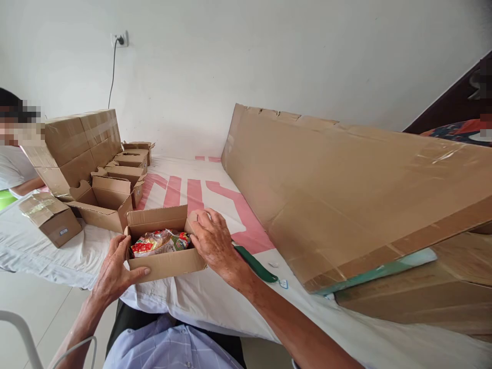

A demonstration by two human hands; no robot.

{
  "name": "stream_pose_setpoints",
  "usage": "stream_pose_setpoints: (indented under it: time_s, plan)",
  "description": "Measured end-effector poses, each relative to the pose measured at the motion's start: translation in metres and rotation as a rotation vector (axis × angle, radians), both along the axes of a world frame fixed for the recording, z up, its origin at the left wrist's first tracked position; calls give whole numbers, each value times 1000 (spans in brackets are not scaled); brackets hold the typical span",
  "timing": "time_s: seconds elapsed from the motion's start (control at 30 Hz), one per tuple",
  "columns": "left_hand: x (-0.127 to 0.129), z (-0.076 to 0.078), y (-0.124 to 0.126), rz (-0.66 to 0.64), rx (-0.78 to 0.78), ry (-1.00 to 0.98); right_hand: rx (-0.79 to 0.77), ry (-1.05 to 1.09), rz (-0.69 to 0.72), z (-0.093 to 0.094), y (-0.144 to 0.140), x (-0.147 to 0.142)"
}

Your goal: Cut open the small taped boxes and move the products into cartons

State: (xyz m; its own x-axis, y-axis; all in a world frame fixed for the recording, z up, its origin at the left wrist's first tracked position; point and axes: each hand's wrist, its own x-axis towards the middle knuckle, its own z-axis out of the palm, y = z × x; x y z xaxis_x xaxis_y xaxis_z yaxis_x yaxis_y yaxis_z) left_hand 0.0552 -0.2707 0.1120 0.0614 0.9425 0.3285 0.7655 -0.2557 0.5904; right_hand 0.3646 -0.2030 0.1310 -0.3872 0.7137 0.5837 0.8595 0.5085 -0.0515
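Observation:
An open cardboard box [166,265] sits near the front edge of the cloth-covered table, its back flap standing up. Inside it lies a printed plastic food packet [161,242], mostly red and yellow, whose contents I cannot make out. My left hand [115,271] grips the box's left end, with the thumb along the front wall and the fingers at the left side. My right hand [215,243] is closed on the flap at the right end, its fingers bent over the cardboard. Just right of that hand lies a long dark green object [255,264], partly hidden by the wrist.
Several open cardboard boxes [103,202] stand in a row at the left, beside a taped stack of cartons [82,148]. One small closed box [52,218] sits near the left edge. A large cardboard sheet [346,195] leans at the right. Another person [15,164] is at far left.

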Motion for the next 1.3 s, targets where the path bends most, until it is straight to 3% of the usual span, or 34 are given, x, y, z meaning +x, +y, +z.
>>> stream_pose_setpoints:
  time_s: [0.13, 0.3, 0.4, 0.6, 0.8, 0.97, 1.07, 1.2, 1.3]
  plan:
    - [0, 3, 1, 0, 16, 13, -56, -125, 159, 19, 6, -21]
    - [-2, 3, 1, -14, 34, 26, -374, -192, 197, 23, 24, -35]
    - [-5, 1, 0, -13, 31, 43, -431, -5, 199, 29, 31, -31]
    - [-4, 1, 2, 45, 42, 53, -565, 556, 359, 50, 43, -17]
    - [-2, 11, 7, 65, 36, 12, -468, 799, 429, 76, 56, -5]
    - [-13, 36, 13, 3, 90, -299, -387, 918, 524, 102, 59, 6]
    - [-11, 56, 17, -35, -36, -655, -322, 994, 615, 113, 59, 4]
    - [16, 71, 20, -346, -399, -1015, -262, 1079, 707, 117, 60, -12]
    - [41, 72, 19, -520, -471, -1148, -260, 1074, 723, 112, 64, -28]
